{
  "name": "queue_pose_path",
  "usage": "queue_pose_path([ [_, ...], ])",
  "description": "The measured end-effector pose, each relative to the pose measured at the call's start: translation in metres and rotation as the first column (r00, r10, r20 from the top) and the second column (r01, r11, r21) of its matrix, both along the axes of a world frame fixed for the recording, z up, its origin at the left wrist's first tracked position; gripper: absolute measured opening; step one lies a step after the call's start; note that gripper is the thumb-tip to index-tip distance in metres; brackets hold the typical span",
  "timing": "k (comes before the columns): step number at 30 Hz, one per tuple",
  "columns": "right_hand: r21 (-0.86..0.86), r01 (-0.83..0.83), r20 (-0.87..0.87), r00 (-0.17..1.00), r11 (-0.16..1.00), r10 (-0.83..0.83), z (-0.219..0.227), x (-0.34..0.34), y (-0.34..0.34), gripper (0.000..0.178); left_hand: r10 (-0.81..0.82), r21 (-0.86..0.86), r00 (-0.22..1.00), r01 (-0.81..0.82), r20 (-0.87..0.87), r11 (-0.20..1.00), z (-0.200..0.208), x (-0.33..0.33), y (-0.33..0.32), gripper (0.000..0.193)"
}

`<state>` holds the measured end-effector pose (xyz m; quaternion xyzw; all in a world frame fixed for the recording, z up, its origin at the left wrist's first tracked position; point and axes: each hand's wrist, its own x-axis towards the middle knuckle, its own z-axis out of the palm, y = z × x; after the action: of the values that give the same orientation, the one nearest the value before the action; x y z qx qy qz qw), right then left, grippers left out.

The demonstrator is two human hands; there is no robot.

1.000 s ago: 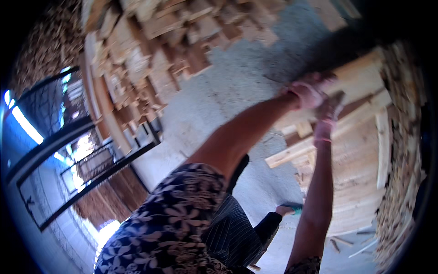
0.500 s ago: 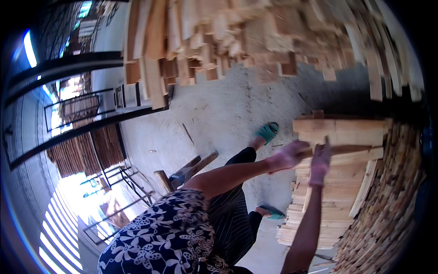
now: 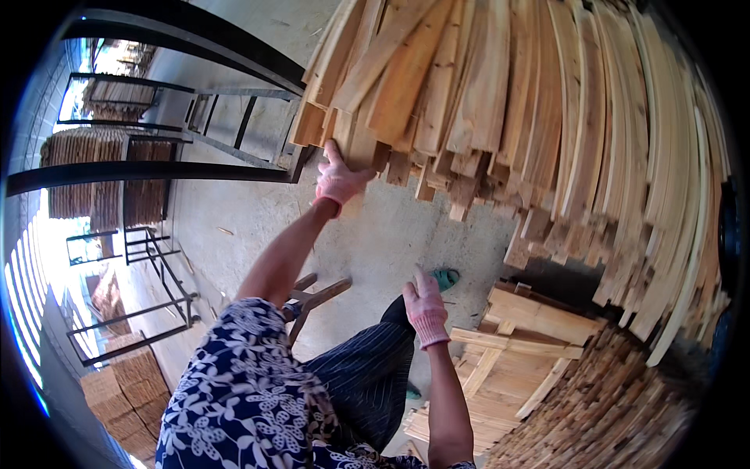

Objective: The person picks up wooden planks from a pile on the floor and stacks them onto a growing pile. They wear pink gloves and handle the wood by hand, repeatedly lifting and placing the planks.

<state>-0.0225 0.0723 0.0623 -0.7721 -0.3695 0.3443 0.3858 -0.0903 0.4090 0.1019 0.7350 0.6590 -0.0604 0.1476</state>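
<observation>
Left hand [image 3: 341,178] on plank [image 3: 361,144], black frame [image 3: 226,172] beside, plank pile [image 3: 539,102] around

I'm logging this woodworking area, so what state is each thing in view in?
Left hand: gloved, at a plank; firmness of hold unclear
Right hand: gloved, empty, index finger extended
Upper plank pile: planks loosely layered, ends uneven
Lower board stack: flat, loose strips across top
Green slippers: worn, partly hidden
</observation>
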Motion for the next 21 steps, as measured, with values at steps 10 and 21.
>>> queue_pose_path([
  [10, -0.022, 0.181, -0.555, 0.816, 0.983, -0.162, 0.052, 0.098, 0.177, 0.104, 0.183, -0.545, 0.941, 0.001, 0.284, 0.838, 0.060, 0.071, -0.124, 0.114],
  [21, -0.008, 0.027, -0.788, 0.615, 1.000, -0.023, 0.085, 0.073, -0.005, 0.093, 0.467, -0.812, 0.697, 0.294, 0.543, 0.505, 0.085, -0.010, -0.186, 0.071],
])
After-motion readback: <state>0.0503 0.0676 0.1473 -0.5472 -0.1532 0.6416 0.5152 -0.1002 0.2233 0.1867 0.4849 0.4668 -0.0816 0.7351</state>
